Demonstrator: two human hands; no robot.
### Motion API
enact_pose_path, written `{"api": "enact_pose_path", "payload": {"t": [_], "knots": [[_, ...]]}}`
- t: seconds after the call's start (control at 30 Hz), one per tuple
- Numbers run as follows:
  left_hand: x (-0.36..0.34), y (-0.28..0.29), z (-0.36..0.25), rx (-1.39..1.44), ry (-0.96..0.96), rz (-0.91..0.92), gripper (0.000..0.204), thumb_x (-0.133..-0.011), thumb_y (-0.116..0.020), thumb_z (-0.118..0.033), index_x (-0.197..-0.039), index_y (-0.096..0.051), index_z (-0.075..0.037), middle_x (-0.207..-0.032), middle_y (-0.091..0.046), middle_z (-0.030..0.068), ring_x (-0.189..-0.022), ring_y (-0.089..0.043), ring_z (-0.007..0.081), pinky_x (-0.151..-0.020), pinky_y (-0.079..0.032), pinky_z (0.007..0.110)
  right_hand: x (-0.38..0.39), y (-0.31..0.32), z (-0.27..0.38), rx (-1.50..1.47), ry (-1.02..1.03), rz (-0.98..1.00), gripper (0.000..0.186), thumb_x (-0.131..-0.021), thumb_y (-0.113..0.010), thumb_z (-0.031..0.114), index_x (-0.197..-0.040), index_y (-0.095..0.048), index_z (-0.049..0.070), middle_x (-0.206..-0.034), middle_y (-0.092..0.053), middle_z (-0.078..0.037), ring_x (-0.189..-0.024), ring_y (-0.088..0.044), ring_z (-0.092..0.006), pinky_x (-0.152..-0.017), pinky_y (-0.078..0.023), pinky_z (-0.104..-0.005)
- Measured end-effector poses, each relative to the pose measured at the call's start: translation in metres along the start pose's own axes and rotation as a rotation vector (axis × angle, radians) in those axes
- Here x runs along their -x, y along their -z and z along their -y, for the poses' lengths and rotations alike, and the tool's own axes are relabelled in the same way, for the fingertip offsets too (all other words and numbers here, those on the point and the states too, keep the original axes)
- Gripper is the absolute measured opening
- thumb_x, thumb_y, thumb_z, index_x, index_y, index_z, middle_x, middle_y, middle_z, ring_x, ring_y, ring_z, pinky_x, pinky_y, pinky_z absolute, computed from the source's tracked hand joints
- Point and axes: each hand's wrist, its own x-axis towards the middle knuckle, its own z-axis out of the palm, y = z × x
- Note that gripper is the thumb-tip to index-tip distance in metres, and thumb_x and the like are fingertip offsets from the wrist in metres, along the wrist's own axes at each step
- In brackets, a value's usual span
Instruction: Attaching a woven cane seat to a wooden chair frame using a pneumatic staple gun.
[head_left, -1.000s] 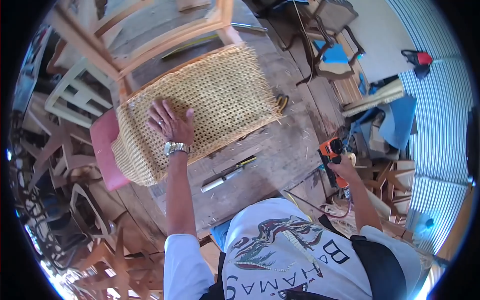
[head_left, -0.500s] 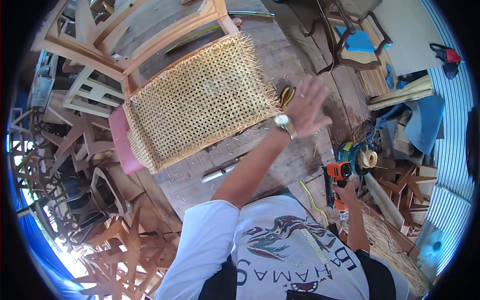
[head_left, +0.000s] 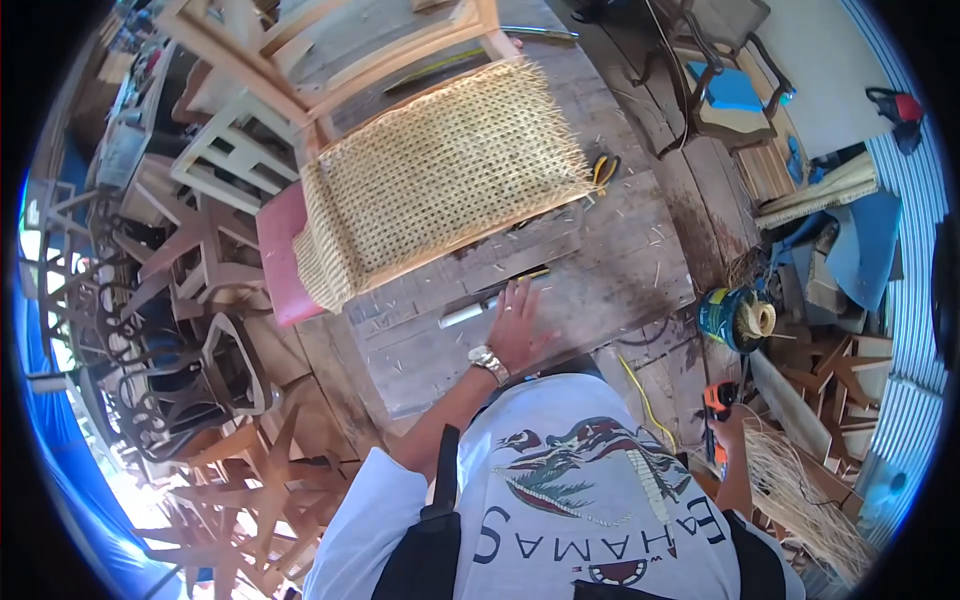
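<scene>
My left hand (head_left: 516,335), with a watch at its wrist, lies with fingers stretched out over the near part of the wooden worktable (head_left: 610,270). Its fingertips are beside a slim tool with a white handle (head_left: 462,315); whether they touch it I cannot tell. Low on the right, my right hand (head_left: 731,430) grips an orange and black nail gun (head_left: 719,400), held off the table's edge. Beyond my left hand a woven cane sheet (head_left: 450,170) covers the seat of a bare wooden chair (head_left: 385,72), its loose strand ends sticking out along the right side.
Yellow-handled pliers (head_left: 605,170) lie by the seat's right corner. A pink padded piece (head_left: 283,250) shows beneath its left end. At right stand a green tin (head_left: 728,318) with a cane coil and a bundle of cane strands (head_left: 800,490). Chair frames (head_left: 250,490) crowd the left.
My left hand has come back from the cane's right corner toward me, down to the near tabletop. My right hand has lowered and moved right with the nail gun. The view has shifted.
</scene>
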Motion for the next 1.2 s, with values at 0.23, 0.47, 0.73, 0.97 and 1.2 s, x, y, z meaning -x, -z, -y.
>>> {"api": "enact_pose_path", "payload": {"t": [0.23,0.47,0.73,0.97,1.2], "knots": [[-0.056,0.169,0.141,-0.364,0.180,-0.809,0.085,-0.090,-0.051,-0.058,-0.143,-0.033,0.006,-0.153,-0.020,0.0305,-0.141,-0.018,0.0479,-0.116,-0.015,0.055,0.106,0.006,-0.013,-0.151,-0.110,-0.060,0.028,-0.075,-0.070,0.002,-0.099,-0.055,0.006,-0.063,-0.053,-0.001,-0.044,-0.052,-0.0131,-0.039,-0.044,-0.0288],[-0.086,0.189,0.207,-0.598,0.559,-0.512,0.088,-0.090,-0.042,-0.063,-0.149,-0.025,0.000,-0.158,-0.013,0.0214,-0.145,-0.005,0.0462,-0.116,-0.003,0.057,0.157,-0.036,-0.019,-0.254,-0.139,0.075,0.029,-0.073,-0.074,0.003,-0.096,-0.056,0.005,-0.065,-0.056,-0.001,-0.048,-0.054,-0.0112,-0.043,-0.046,-0.0273],[-0.129,0.171,0.159,-0.564,0.384,-0.534,0.086,-0.086,-0.046,-0.065,-0.146,-0.032,-0.004,-0.154,-0.023,0.0187,-0.142,-0.019,0.0389,-0.114,-0.012,0.057,0.190,-0.081,-0.054,-0.268,-0.105,0.053,0.032,-0.068,-0.079,0.000,-0.094,-0.059,0.002,-0.066,-0.058,-0.003,-0.049,-0.057,-0.0132,-0.042,-0.046,-0.0291],[-0.202,0.169,0.173,-0.484,0.692,-0.481,0.099,-0.086,-0.027,-0.079,-0.153,-0.017,-0.007,-0.160,-0.003,0.0216,-0.146,0.001,0.0442,-0.115,0.000,0.059,0.161,-0.084,-0.125,-0.174,-0.178,0.069,0.059,-0.068,-0.078,0.001,-0.120,-0.051,0.005,-0.077,-0.060,-0.004,-0.061,-0.061,-0.0167,-0.054,-0.051,-0.0344],[-0.298,0.083,0.084,-0.430,0.453,-0.568,0.091,-0.089,-0.032,-0.072,-0.151,-0.024,-0.007,-0.158,-0.009,0.0257,-0.144,-0.006,0.0488,-0.114,-0.006,0.061,0.105,-0.021,-0.115,-0.238,-0.305,0.042,0.049,-0.071,-0.080,0.015,-0.112,-0.056,0.004,-0.077,-0.060,-0.003,-0.057,-0.056,-0.0117,-0.050,-0.048,-0.0292]]}}
